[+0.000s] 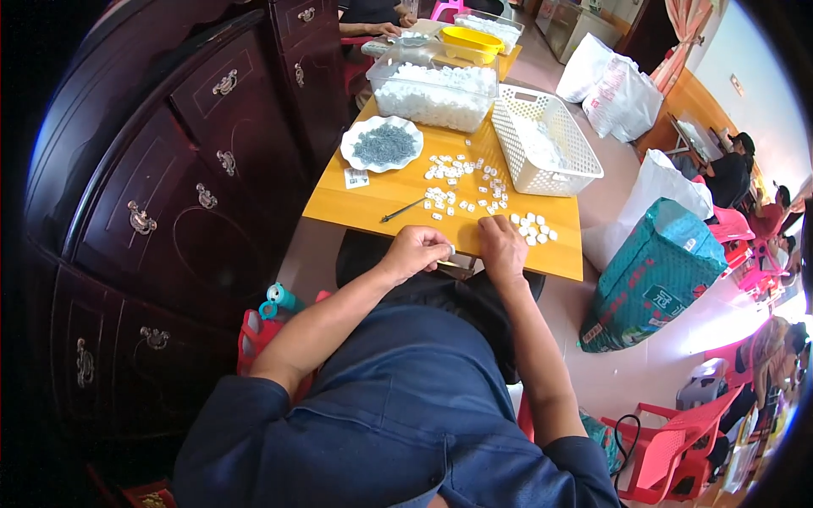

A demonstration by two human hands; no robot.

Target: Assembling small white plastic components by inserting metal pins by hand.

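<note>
My left hand (417, 252) is at the near edge of the wooden table, thumb and forefinger pinching a small white plastic piece (451, 250). Beside it, my right hand (503, 246) rests at the same edge with its fingers curled down; whatever they hold, if anything, is hidden. Close to its right lies a cluster of rounded white pieces (532, 229). Beyond both hands are scattered small white pieces with dark holes (450, 168). A thin dark screwdriver-like tool (402, 211) lies left of them. Small grey parts (384, 145) fill a scalloped white plate (348, 152).
A clear bin (391, 108) heaped with white pieces and a white perforated basket (584, 173) stand farther back on the table (339, 203). Behind them is a yellow tub (470, 46). Dark drawers (190, 161) line the left; a green sack (648, 288) stands right. Other people sit nearby.
</note>
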